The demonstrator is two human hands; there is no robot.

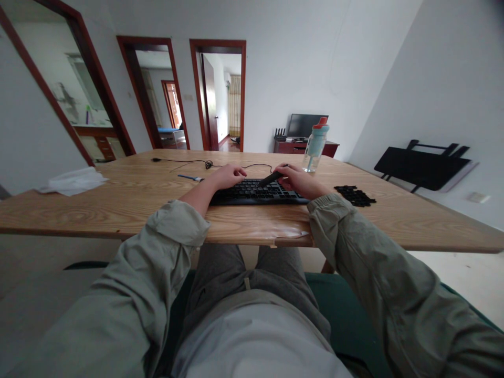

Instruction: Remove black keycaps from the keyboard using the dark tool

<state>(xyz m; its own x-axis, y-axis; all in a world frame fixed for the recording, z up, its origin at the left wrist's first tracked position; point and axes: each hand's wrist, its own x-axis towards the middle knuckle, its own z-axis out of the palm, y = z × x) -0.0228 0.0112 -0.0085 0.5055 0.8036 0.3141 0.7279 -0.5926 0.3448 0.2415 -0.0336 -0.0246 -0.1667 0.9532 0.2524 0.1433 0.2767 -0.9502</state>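
A black keyboard (258, 193) lies near the front edge of the wooden table, with many of its keycaps off. Across its upper left part rests my left hand (228, 177), fingers bent down onto the keyboard and holding it. My right hand (295, 179) is closed around a thick black stick-like tool (271, 178). The tool slants down to the left and its tip meets the middle of the keys; its exact kind is unclear. Loose black keycaps (355, 196) sit in a cluster to the right of my right wrist.
A clear bottle (315, 149) with a red lid stands behind my right hand. A thin blue-handled brush (188, 177) lies left of the keyboard. The black cable (208, 164) runs behind it. White tissue (74, 180) is at the table's left; a folded black table (427, 167) is at right.
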